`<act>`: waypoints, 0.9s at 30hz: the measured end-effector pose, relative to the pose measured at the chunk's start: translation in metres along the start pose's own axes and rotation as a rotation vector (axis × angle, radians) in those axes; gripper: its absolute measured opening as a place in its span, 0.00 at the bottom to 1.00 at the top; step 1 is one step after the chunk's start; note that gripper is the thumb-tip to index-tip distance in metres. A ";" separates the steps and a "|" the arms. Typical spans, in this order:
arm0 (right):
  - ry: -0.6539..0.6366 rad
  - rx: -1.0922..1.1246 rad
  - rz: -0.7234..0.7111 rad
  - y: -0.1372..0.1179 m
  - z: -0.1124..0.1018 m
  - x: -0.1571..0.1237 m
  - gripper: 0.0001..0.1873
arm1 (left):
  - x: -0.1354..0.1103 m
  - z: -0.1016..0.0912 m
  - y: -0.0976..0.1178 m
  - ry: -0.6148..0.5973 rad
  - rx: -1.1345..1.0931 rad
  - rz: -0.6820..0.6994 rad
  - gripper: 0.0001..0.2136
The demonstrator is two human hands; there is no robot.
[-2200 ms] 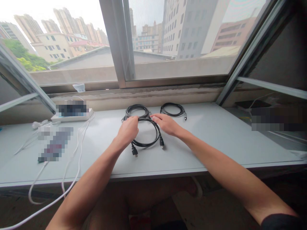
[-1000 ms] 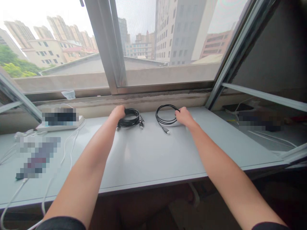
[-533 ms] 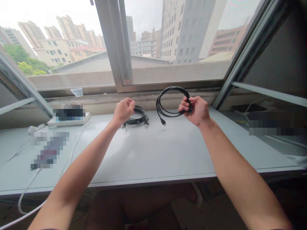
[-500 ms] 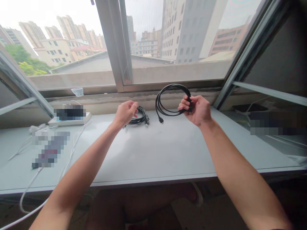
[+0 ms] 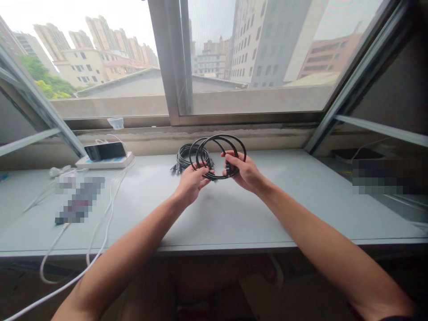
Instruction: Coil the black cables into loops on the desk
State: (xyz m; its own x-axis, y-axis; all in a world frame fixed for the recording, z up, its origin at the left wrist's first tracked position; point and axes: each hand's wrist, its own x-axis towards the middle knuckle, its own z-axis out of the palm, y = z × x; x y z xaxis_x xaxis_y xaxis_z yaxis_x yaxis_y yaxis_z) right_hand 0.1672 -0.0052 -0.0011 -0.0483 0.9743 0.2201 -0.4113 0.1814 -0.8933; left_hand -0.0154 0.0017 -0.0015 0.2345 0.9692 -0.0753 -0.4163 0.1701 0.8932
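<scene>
Head view: a pale desk (image 5: 234, 225) is running along below a window, its metal frame (image 5: 169, 67) leaning in the picture. A clear plastic cup (image 5: 116, 123) is sitting on the sill. Left side: a white power strip (image 5: 113, 164) is lying near the back edge, a dark phone (image 5: 105, 151) propping itself on it. Nearer, a pixelated object (image 5: 82, 198) is lying on the desk, too blurred to identify; a white cord (image 5: 110, 218) is trailing past it and over the front edge. Far right, a slanting metal strut (image 5: 377, 125) is crossing a dark corner.

Directly behind the hands, a pile of coiled cables (image 5: 182, 158) is resting on the desk, partly hidden by the held loops; its count cannot be told.

The black cable (image 5: 228, 168) is hanging in fanned loops between both hands, above the desk. The left hand (image 5: 192, 183) is pinching the lower left of the loops between thumb and fingers. The right hand (image 5: 245, 171) is curling closed around the right side, gripping a dark bunched part.
</scene>
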 end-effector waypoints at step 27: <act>0.065 -0.543 -0.111 -0.021 -0.029 0.000 0.33 | 0.009 -0.023 0.012 -0.177 0.529 0.142 0.24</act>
State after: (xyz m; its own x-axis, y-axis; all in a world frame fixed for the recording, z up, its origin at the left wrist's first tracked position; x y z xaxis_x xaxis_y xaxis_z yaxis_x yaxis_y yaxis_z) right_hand 0.2023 -0.0051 0.0068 0.0315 0.9486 0.3149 0.1182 0.3093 -0.9436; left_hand -0.0390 0.0165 -0.0018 0.3703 0.9239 0.0966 0.0308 -0.1161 0.9928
